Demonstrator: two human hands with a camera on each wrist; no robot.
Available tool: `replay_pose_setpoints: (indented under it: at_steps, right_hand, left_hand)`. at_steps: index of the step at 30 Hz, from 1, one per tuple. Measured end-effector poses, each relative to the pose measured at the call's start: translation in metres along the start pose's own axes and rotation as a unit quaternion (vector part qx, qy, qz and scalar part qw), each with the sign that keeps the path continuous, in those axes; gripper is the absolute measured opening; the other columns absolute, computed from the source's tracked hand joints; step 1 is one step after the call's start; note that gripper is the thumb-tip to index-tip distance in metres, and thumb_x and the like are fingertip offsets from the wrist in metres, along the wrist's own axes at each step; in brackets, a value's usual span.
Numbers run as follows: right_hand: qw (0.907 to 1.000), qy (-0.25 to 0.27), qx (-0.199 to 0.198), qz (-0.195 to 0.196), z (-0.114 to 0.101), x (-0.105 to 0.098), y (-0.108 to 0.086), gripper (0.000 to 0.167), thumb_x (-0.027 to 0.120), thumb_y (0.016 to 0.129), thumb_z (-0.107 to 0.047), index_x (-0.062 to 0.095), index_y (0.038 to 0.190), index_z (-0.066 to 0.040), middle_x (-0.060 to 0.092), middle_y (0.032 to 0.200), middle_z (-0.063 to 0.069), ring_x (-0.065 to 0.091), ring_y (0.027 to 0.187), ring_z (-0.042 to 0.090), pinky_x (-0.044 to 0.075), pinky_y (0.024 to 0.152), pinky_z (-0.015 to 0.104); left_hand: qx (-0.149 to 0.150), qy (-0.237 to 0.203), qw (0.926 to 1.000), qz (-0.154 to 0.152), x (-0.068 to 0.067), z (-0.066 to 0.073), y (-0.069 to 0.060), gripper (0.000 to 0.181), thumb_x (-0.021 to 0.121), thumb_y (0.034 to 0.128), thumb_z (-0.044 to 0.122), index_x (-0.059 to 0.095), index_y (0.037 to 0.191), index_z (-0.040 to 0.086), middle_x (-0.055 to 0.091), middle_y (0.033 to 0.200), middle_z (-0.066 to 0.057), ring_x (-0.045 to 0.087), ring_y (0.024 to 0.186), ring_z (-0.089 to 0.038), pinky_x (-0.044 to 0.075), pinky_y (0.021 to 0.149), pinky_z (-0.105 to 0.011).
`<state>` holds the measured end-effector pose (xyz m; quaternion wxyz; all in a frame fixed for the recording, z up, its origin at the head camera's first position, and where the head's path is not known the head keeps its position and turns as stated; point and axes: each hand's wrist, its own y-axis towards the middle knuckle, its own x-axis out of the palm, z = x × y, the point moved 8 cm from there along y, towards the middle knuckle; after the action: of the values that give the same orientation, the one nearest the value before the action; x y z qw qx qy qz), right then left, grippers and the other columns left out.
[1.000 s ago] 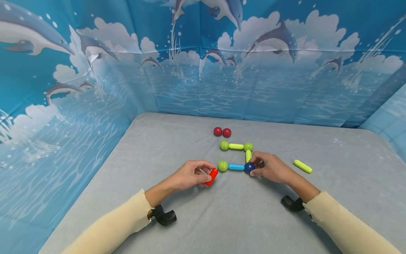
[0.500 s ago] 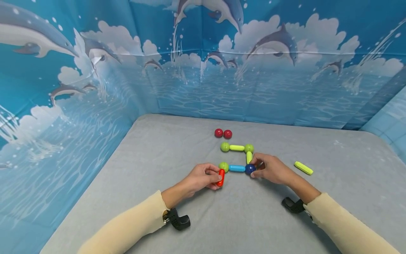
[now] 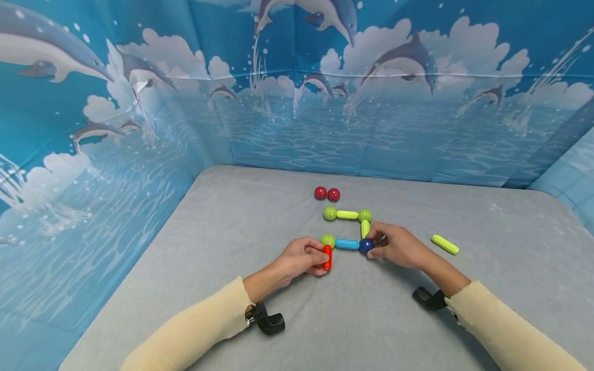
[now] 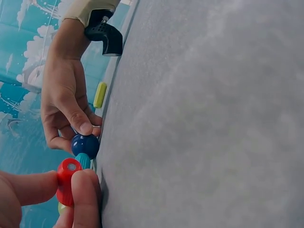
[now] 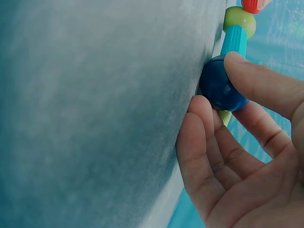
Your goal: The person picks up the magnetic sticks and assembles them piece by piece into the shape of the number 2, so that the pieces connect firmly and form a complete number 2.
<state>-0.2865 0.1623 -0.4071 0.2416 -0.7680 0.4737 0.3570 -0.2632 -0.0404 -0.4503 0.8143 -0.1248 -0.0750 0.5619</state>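
In the head view the left hand (image 3: 301,259) pinches a red rod (image 3: 328,258) upright in the picture, its far end against the green ball (image 3: 328,240). A light blue rod (image 3: 347,244) joins that ball to a dark blue ball (image 3: 366,246), which the right hand (image 3: 398,246) grips between thumb and fingers. From the blue ball a yellow-green rod (image 3: 365,229) runs back to another green ball (image 3: 365,215). The left wrist view shows the red rod (image 4: 65,183) between thumb and fingers; the right wrist view shows the dark blue ball (image 5: 220,84) in the right hand's grasp.
Two red balls (image 3: 327,194) lie at the back. A yellow-green rod (image 3: 347,214) ends in a green ball (image 3: 330,213). One loose yellow-green rod (image 3: 445,244) lies right of the right hand. A dolphin-print curtain (image 3: 297,118) stands behind the grey surface (image 3: 232,206).
My left hand has moved right with the red rod, bringing it up to the near green ball and turning it straighter. The right hand stays at the dark blue ball.
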Motion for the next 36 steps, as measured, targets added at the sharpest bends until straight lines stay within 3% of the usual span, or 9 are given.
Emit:
replay_pose_setpoints:
  at_steps: [17,30,36]
  right_hand:
    - [1.0000,0.003,0.006,-0.002,0.004,0.000,0.002,0.022,0.076,0.086,-0.011,0.060,0.101,-0.009,0.068,0.106,0.015,0.065,0.092,0.022,0.052,0.068,0.030]
    - [1.0000,0.002,0.002,-0.004,0.004,0.000,0.002,0.022,0.076,0.086,-0.011,0.060,0.101,-0.009,0.068,0.105,0.015,0.065,0.092,0.022,0.052,0.069,0.030]
    - [1.0000,0.003,0.002,-0.005,0.005,-0.002,0.001,0.022,0.076,0.086,-0.011,0.060,0.101,-0.009,0.068,0.105,0.015,0.065,0.091,0.021,0.052,0.068,0.029]
  left_hand:
    - [-0.033,-0.011,0.9994,-0.006,0.001,-0.004,0.005,0.025,0.062,0.0934,0.002,0.053,0.116,-0.004,0.063,0.084,-0.005,0.066,0.060,-0.011,0.057,0.059,-0.022]
    - [-0.032,0.097,0.9937,-0.047,-0.003,0.001,0.000,0.015,0.061,0.0966,0.012,0.059,0.107,0.002,0.062,0.079,-0.004,0.062,0.053,-0.012,0.053,0.051,-0.021]
    - [0.010,0.172,0.9847,-0.027,-0.017,0.015,0.005,0.010,0.060,0.0962,0.010,0.064,0.101,0.003,0.066,0.082,-0.007,0.059,0.052,-0.013,0.050,0.048,-0.022]
